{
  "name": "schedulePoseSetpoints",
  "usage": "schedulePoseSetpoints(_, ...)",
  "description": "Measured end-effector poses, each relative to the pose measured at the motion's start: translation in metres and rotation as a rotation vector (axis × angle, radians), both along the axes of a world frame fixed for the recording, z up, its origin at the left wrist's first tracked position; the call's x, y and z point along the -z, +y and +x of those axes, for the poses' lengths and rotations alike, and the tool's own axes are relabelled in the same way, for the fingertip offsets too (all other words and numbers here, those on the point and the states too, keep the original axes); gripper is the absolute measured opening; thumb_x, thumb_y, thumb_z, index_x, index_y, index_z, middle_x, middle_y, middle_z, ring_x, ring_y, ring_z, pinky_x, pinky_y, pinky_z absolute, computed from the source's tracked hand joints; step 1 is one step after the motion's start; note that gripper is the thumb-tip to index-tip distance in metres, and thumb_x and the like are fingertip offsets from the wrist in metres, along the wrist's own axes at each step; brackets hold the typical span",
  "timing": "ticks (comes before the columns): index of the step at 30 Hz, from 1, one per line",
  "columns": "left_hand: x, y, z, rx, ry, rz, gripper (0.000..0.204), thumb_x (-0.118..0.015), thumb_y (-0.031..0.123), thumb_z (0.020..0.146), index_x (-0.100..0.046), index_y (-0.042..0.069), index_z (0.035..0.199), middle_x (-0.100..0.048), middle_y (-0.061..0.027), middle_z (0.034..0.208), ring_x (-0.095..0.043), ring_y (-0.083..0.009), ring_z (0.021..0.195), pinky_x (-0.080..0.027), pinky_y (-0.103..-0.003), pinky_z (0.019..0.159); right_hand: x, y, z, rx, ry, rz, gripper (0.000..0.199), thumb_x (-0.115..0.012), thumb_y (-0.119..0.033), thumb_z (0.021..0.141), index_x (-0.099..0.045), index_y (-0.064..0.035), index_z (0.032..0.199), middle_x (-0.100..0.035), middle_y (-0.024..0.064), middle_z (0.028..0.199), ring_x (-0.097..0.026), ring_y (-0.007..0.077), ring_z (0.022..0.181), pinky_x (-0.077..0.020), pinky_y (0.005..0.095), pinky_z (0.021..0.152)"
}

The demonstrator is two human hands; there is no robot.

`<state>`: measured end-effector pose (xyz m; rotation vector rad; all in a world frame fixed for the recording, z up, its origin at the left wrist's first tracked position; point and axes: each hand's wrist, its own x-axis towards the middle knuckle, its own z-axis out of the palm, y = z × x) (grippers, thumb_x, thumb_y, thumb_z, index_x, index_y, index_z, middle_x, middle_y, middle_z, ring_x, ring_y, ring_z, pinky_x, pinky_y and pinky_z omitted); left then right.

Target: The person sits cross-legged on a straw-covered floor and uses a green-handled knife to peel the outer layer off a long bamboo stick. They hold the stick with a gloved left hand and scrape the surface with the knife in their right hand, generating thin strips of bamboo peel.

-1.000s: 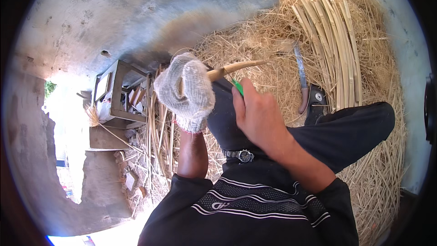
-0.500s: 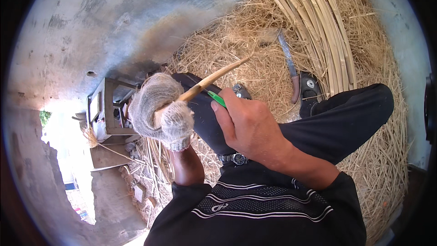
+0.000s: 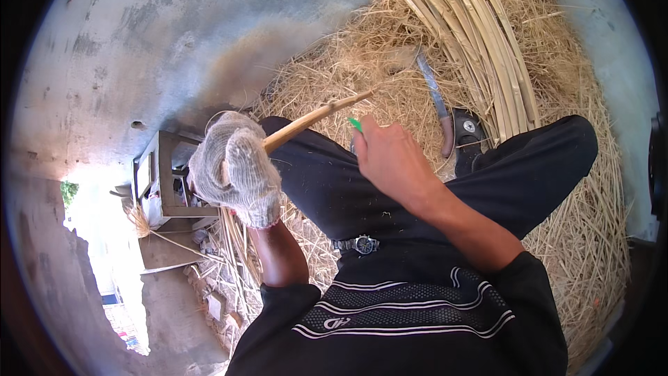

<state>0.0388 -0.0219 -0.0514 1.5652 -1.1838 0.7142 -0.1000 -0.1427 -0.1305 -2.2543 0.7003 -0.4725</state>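
My left hand (image 3: 240, 167), in a grey knitted glove, is closed around a pale, slightly curved wood or bamboo strip (image 3: 306, 127). The strip slants up to the right and tapers to a thin, frayed tip. My right hand (image 3: 400, 163) is bare and closed on a small green-handled knife (image 3: 355, 124). Only the green end shows past the fingers, and its blade cannot be made out now. The knife is just below the strip's outer half, apart from it. Both hands are above my crossed legs.
A large knife (image 3: 435, 90) with a brown handle lies on straw shavings (image 3: 341, 63) beyond my lap. Split strips (image 3: 487, 49) lie bundled at the far right, beside my shoe (image 3: 467, 132). A wooden cabinet (image 3: 167, 181) stands left. A watch (image 3: 364, 244) rests at my waist.
My right hand has moved up and to the right with the green-handled knife, away from the strip's middle. My gloved left hand has shifted slightly left, still gripping the strip.
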Motion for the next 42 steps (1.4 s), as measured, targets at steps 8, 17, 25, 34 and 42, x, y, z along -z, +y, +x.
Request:
schedulePoseSetpoints(8, 0.001, -0.002, 0.005, 0.11, 0.096, 0.011, 0.017, -0.069, 0.016, 0.089, -0.063, 0.0, 0.087, -0.067, -0.011, 0.085, -0.065, -0.0195, 0.074, -0.052, -0.033, 0.066, -0.018, 0.01, 0.001, 0.001, -0.192, 0.125, 0.017, -0.059, -0.016, 0.095, -0.055, 0.0, 0.093, -0.057, 0.0248, 0.058, -0.061, 0.0457, 0.057, -0.0484, 0.0535, 0.055)
schedulePoseSetpoints(17, -0.001, -0.009, 0.003, 0.138, 0.069, 0.021, 0.017, -0.071, 0.018, 0.088, -0.065, 0.003, 0.083, -0.068, -0.0098, 0.08, -0.064, -0.0194, 0.068, -0.054, -0.033, 0.066, 0.002, 0.004, 0.002, 0.08, -0.171, 0.025, 0.021, -0.058, -0.02, 0.097, -0.055, 0.0004, 0.091, -0.057, 0.023, 0.054, -0.061, 0.0442, 0.052, -0.0493, 0.0512, 0.051)
schedulePoseSetpoints(25, -0.014, -0.026, -0.002, 0.025, -0.294, 0.08, 0.036, -0.053, 0.014, 0.099, -0.047, 0.0, 0.067, -0.053, -0.0067, 0.066, -0.049, -0.0123, 0.054, -0.047, -0.028, 0.05, 0.009, -0.005, 0.008, 0.094, -0.14, 0.02, 0.025, -0.055, -0.024, 0.098, -0.056, 0.0012, 0.095, -0.06, 0.0272, 0.063, -0.063, 0.0472, 0.062, -0.0524, 0.0519, 0.055)
schedulePoseSetpoints(34, -0.014, -0.028, -0.002, -0.033, -0.023, 0.043, 0.021, -0.055, 0.012, 0.092, -0.055, -0.001, 0.076, -0.054, -0.0065, 0.068, -0.052, -0.0128, 0.055, -0.045, -0.027, 0.049, 0.048, -0.014, 0.019, 0.171, -0.123, -0.033, 0.026, -0.053, -0.023, 0.099, -0.056, 0.0018, 0.096, -0.06, 0.0262, 0.06, -0.063, 0.0456, 0.058, -0.0527, 0.0534, 0.054)
schedulePoseSetpoints(42, -0.019, -0.023, -0.007, -0.097, -0.063, 0.152, 0.021, -0.054, 0.012, 0.091, -0.054, 0.005, 0.072, -0.055, -0.0033, 0.065, -0.052, -0.0102, 0.055, -0.043, -0.027, 0.051, 0.086, -0.016, 0.029, 0.17, -0.065, 0.035, 0.03, -0.051, -0.025, 0.101, -0.056, 0.0034, 0.094, -0.061, 0.0262, 0.063, -0.063, 0.0462, 0.057, -0.0528, 0.0542, 0.055)
